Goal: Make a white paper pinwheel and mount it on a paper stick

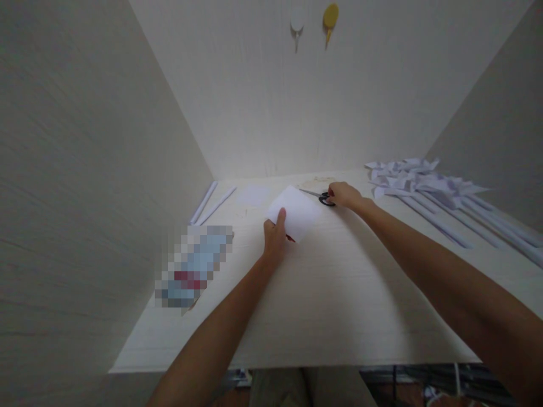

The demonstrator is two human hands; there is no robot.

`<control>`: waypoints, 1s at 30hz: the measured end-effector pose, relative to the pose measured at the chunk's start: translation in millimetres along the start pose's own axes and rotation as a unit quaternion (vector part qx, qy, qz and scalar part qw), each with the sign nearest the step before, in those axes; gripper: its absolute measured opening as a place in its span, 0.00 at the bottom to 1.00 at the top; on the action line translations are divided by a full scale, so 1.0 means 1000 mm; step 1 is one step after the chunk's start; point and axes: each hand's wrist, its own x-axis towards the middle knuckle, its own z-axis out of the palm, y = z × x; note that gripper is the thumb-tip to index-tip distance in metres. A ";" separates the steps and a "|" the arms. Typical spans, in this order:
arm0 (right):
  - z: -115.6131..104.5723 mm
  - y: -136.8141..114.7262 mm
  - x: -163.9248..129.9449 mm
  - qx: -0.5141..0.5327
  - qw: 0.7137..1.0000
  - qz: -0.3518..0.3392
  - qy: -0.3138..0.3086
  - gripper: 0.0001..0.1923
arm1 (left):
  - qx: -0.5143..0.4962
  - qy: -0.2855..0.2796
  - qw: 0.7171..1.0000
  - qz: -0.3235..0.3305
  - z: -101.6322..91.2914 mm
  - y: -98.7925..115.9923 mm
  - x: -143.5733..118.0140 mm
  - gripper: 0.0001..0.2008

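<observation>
Pinching the white paper sheet (297, 215) mid-table, the left hand (275, 240) should hold it flat — the right hand (344, 195) closes on scissors (320, 196) near the far edge — fingers seated in handles first.

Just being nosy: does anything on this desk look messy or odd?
Mostly tidy. A faint brownish stain marks the table by the scissors under the right hand. The left hand holds white paper.
</observation>
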 end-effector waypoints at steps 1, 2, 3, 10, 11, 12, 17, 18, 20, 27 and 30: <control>0.001 -0.001 0.000 0.000 1.000 0.004 -0.004 0.08 | 0.012 0.001 1.000 -0.005 0.000 0.001 -0.001 0.19; 0.003 -0.001 0.001 0.001 1.000 0.009 -0.007 0.08 | 0.020 0.003 1.000 -0.009 0.001 0.002 -0.001 0.20; 0.004 -0.002 0.001 0.005 1.000 0.014 -0.010 0.08 | 0.024 0.003 1.000 -0.011 0.001 0.003 -0.002 0.20; 0.001 -0.002 -0.013 0.110 0.993 0.026 -0.020 0.06 | -0.009 -0.027 1.000 -0.008 0.002 0.003 -0.001 0.18; -0.001 -0.001 -0.019 0.137 0.990 0.025 -0.023 0.08 | -0.015 -0.030 0.999 -0.013 0.002 0.002 -0.001 0.17; -0.002 0.000 -0.028 0.168 0.985 0.023 -0.029 0.11 | -0.021 -0.031 0.999 -0.017 0.003 0.002 0.000 0.16; -0.003 -0.001 -0.087 0.344 0.936 -0.013 -0.074 0.15 | -0.046 -0.021 0.998 -0.038 0.006 0.000 0.003 0.13; -0.003 -0.004 -0.099 0.478 0.872 -0.019 -0.108 0.14 | -0.046 -0.017 0.998 -0.041 0.007 0.000 0.003 0.13; 0.000 -0.009 -0.117 0.643 0.749 -0.002 -0.163 0.16 | -0.041 -0.010 0.998 -0.044 0.007 -0.001 0.004 0.12; 0.006 -0.022 -0.133 0.712 0.674 0.003 -0.197 0.14 | -0.025 -0.021 0.998 -0.054 0.007 -0.002 0.005 0.11; 0.006 -0.022 -0.135 0.697 0.679 -0.006 -0.229 0.16 | -0.042 -0.033 0.996 -0.071 0.008 -0.002 0.004 0.12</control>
